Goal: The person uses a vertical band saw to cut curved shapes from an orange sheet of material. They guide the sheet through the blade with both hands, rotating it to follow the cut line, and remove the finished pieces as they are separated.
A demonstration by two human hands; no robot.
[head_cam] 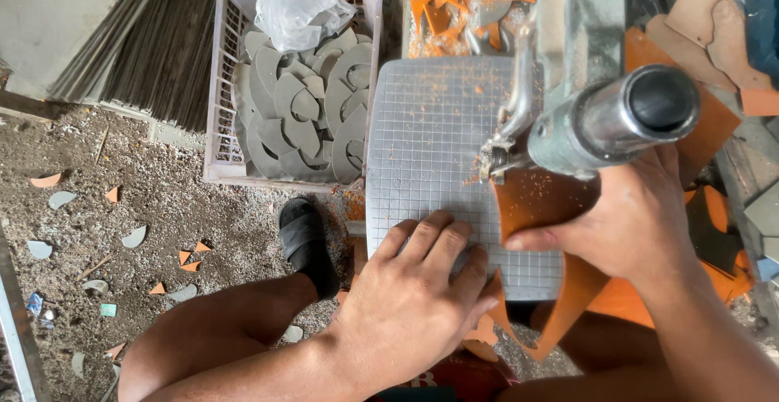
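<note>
The right hand [641, 223] pinches an orange sheet [540, 203] at the worktop's [430, 126] right edge, under the metal cutter [600, 118]. The left hand [418, 288] lies spread flat on the worktop's near edge, just beside the sheet.

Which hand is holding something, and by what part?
Right hand grips the orange sheet piece by its right edge, under the cutter. Left hand lies flat on the gridded plate, holding nothing.
</note>
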